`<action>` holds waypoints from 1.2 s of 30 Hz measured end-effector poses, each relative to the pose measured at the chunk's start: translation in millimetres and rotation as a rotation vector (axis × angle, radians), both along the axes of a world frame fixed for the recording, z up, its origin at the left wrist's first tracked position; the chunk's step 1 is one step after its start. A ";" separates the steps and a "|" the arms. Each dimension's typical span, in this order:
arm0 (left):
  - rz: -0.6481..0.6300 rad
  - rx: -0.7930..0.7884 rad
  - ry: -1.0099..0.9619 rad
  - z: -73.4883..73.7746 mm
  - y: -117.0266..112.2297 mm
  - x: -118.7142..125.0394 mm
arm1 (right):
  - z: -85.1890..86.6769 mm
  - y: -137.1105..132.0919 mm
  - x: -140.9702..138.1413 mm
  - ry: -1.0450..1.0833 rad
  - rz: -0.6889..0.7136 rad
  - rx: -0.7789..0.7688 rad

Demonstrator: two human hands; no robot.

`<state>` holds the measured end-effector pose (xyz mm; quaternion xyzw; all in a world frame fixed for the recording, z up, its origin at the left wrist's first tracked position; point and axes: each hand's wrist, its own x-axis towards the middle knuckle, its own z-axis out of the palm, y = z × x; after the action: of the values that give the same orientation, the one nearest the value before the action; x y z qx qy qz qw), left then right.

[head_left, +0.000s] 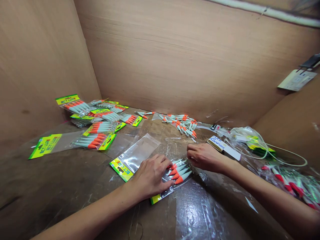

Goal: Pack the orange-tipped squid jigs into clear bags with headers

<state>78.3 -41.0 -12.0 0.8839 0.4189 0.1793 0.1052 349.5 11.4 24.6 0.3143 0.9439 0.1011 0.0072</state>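
A broad, pale brown wooden panel with faint horizontal grain [175,56] is set behind a dark brown, scuffed tabletop [82,186]. Beyond and to the left of the clear plastic packet with a yellow-and-green header [171,188], a heap of filled packets in wrinkled, shiny film [100,126] is seen. The packet itself is covered in part by the left hand [152,176], laid over its header side with thumb and fingers spread wide. At the packet's far right end the right hand [203,156] is held narrow, fingers curled; whether anything is pinched there cannot be told. Just left of the packet an empty, glossy clear bag [140,151] is laid flat. Beyond it, loose spindle-shaped lures [183,128] are scattered. On the packet's film, apparently inside, smooth, tapered orange-and-pale-blue lures [180,172] are lined up side by side, tips towards the left hand. The step in hand is judged to be the settling of this row; a steady left press and a light right-hand touch at the lure ends seem called for next.
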 end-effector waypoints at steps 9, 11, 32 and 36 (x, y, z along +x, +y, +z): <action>-0.014 0.021 0.061 3.6 -0.3 0.4 | 0.3 -11.1 33.2 -0.002 -0.166 0.066; -0.016 0.014 0.063 3.2 0.8 0.7 | 0.7 -11.8 45.3 -0.008 -0.213 0.079; -0.250 0.075 -0.001 41.8 40.2 131.4 | 2.9 -80.6 111.9 0.155 -0.445 0.389; -0.303 -0.056 -0.021 38.9 53.0 173.2 | 21.7 -87.6 108.7 0.209 -0.427 0.372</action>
<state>251.5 12.0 26.9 0.9318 0.2845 0.1587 0.1600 458.2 -76.3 46.3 0.5103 0.8173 0.2357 -0.1266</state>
